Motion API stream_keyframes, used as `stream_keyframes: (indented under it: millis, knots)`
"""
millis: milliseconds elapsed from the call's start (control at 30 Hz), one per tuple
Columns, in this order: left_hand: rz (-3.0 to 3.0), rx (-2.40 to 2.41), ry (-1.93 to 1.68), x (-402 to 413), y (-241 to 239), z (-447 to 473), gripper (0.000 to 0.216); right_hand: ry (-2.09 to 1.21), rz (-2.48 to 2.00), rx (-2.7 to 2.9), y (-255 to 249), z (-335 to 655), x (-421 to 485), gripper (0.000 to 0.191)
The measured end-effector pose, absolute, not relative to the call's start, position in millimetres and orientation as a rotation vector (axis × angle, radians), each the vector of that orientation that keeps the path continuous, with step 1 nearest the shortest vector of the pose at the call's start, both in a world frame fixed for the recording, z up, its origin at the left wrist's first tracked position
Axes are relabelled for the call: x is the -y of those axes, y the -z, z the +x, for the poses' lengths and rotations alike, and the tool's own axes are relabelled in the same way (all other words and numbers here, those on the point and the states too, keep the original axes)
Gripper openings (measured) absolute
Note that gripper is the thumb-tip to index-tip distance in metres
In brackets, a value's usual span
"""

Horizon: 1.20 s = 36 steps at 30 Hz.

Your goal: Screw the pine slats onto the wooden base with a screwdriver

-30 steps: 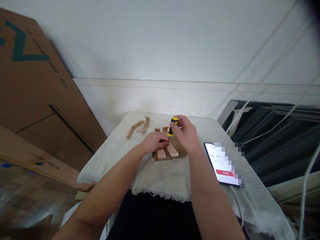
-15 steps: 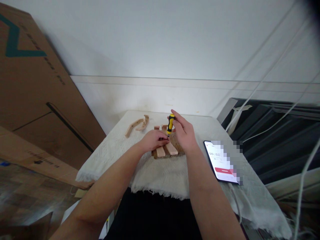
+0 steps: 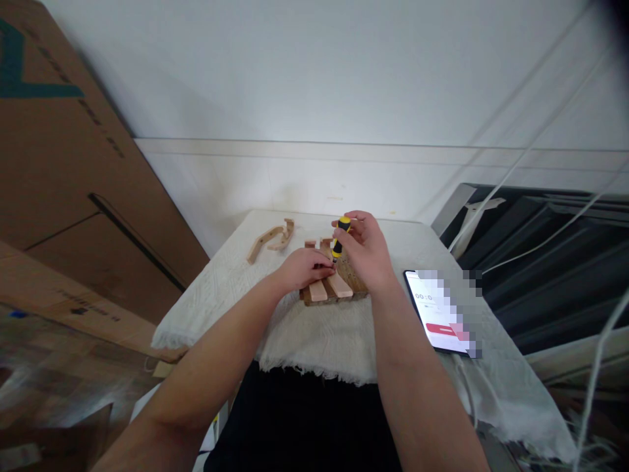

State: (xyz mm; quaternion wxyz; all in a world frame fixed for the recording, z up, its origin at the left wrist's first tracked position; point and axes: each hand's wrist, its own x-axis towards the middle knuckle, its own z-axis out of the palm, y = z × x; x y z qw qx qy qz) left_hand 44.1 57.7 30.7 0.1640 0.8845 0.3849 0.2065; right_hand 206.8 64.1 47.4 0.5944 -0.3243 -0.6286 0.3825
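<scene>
Shows, in the head view, a cloth-covered desk (image 3: 314,341) with a dark wooden board (image 3: 358,284) at its middle, bearing two pale wooden hooks (image 3: 340,286) side by side. Grips a yellow-and-black screwdriver (image 3: 341,238) in the right hand (image 3: 367,252), fingers curled round the handle, tip down at the right-hand hook. Bends the left hand's (image 3: 301,269) fingers close beside that tip; cannot tell whether pinching a screw. Looks partway done: apparently at the fastening of one hook, with two loose wooden hooks (image 3: 260,244) untouched toward the far left corner.
</scene>
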Motion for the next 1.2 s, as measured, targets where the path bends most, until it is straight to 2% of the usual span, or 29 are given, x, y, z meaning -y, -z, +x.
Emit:
stream_keyframes:
  millis: [133, 467, 800, 1033, 1200]
  knots:
    - [2.511, -1.096, -0.608, -58.6, -29.5, 43.8, 0.024, -0.958, -0.738, 1.465, -50.2, 207.5, -61.5, 0.031]
    - [2.470, -1.128, -0.581, -57.1, -30.4, 43.4, 0.025, -0.675, -0.979, 1.505, -49.3, 203.4, -62.0, 0.033]
    - [2.496, -1.109, -0.592, -59.5, -28.4, 43.5, 0.023, -0.898, -0.885, 1.581, -57.3, 209.3, -56.1, 0.030]
    - [2.496, -1.131, -0.596, -57.8, -29.7, 44.3, 0.024, -0.672, -0.977, 1.649, -50.2, 205.4, -61.9, 0.027]
    - [2.495, -1.111, -0.603, -58.1, -30.3, 44.1, 0.022, -0.677, -1.035, 1.650, -51.9, 205.1, -60.2, 0.030]
